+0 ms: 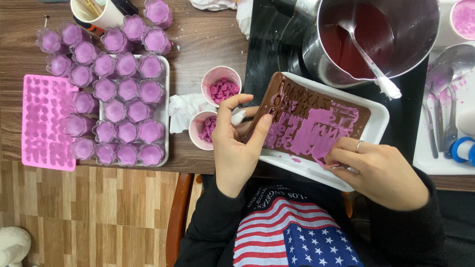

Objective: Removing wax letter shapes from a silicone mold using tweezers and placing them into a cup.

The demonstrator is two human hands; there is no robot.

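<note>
Over the white tray (pixel 381 116), a brown letter mould (pixel 316 111), smeared with pink wax, sits tilted; left hand (pixel 237 143) grips its edge, right hand (pixel 381 170) pinches its lower corner.

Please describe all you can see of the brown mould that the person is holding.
The flat brown flexible-looking mould has letter-shaped cavities, many smeared or filled with purple paste. It is tilted over a white rectangular tray. The left hand grips its left edge, thumb on top; the right hand touches its lower right edge. It lies before a steel pot.
</note>
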